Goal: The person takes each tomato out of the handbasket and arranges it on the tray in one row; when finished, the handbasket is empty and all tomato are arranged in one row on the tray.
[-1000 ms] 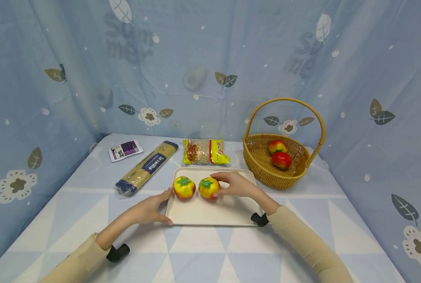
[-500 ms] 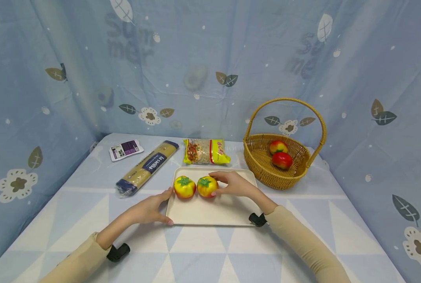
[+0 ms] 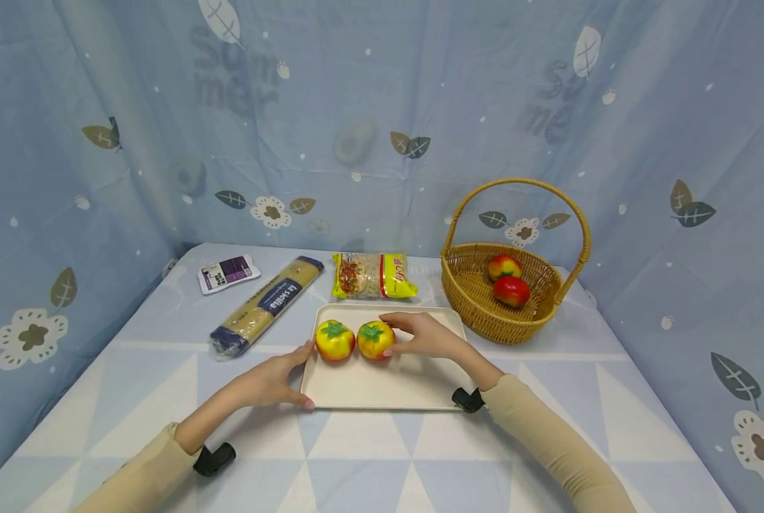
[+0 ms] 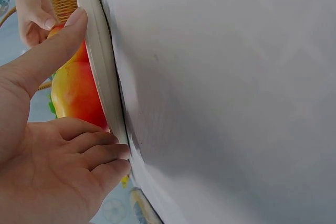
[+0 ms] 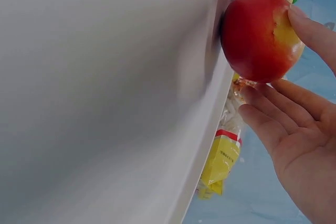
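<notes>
Two rounded red-and-yellow fruits with green leafy tops rest side by side on a cream rectangular tray (image 3: 382,388). My right hand (image 3: 423,335) holds the right fruit (image 3: 373,340) between thumb and fingers, as the right wrist view also shows; its thumb (image 5: 315,35) lies on the fruit's side. The left fruit (image 3: 332,343) stands close to the tray's left rim. At that rim is my left hand (image 3: 266,381), fingers fairly straight and thumb spread apart, touching the tray's edge. In the left wrist view, the thumb (image 4: 58,48) partly hides the fruits.
Behind the tray lies a yellow clear-windowed food bag (image 3: 372,276). Left of it are a long spaghetti pack (image 3: 268,303) and a small white-and-purple pouch (image 3: 228,273). A handled wicker basket (image 3: 468,313) with two red-and-yellow fruits stands back right. A blue curtain (image 3: 356,107) surrounds the table.
Between one second and half a second ago, my right hand shifted the right fruit slightly left, closer to the other one. Since then both hands look still.
</notes>
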`<control>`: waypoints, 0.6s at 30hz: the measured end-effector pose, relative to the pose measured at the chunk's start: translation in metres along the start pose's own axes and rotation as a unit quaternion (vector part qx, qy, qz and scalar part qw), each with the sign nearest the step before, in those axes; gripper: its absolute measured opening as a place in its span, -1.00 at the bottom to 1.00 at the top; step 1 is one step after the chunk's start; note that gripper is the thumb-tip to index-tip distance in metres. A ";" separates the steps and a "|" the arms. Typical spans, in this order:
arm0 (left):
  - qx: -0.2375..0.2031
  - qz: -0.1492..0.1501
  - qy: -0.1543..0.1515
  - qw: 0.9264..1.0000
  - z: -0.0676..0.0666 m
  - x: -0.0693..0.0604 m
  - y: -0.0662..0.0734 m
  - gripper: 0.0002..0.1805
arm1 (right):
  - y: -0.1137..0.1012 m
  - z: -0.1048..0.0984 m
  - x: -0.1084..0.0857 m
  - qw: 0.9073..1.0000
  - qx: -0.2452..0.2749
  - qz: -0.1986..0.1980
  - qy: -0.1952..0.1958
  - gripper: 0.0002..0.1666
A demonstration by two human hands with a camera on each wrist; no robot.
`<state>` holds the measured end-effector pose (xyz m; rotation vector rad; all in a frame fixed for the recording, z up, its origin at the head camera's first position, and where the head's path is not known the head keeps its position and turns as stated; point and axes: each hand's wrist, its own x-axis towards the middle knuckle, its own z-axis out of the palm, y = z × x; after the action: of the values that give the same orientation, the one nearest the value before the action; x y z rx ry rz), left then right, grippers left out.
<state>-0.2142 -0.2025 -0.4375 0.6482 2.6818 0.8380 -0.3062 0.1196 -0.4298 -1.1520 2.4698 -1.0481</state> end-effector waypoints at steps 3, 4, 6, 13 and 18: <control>0.000 0.000 0.000 1.000 0.000 -0.001 0.000 0.24 | 0.001 0.000 -0.001 1.000 -0.003 -0.002 0.000 -0.18; 0.000 -0.001 -0.001 1.000 0.000 -0.001 0.000 0.24 | 0.001 0.000 -0.001 1.000 -0.004 -0.001 -0.001 -0.18; 0.001 -0.001 -0.001 1.000 0.000 -0.001 0.000 0.24 | 0.002 -0.001 -0.001 1.000 -0.004 0.000 -0.003 -0.17; 0.005 -0.003 -0.003 1.000 0.000 -0.002 0.000 0.24 | -0.002 0.000 -0.002 1.000 -0.007 -0.004 -0.011 -0.21; 0.001 -0.005 -0.004 1.000 0.000 -0.001 0.000 0.24 | -0.003 0.001 0.000 1.000 0.000 -0.004 -0.012 -0.22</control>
<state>-0.2132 -0.2029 -0.4372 0.6369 2.6777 0.8288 -0.3036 0.1179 -0.4281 -1.1679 2.4483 -1.0307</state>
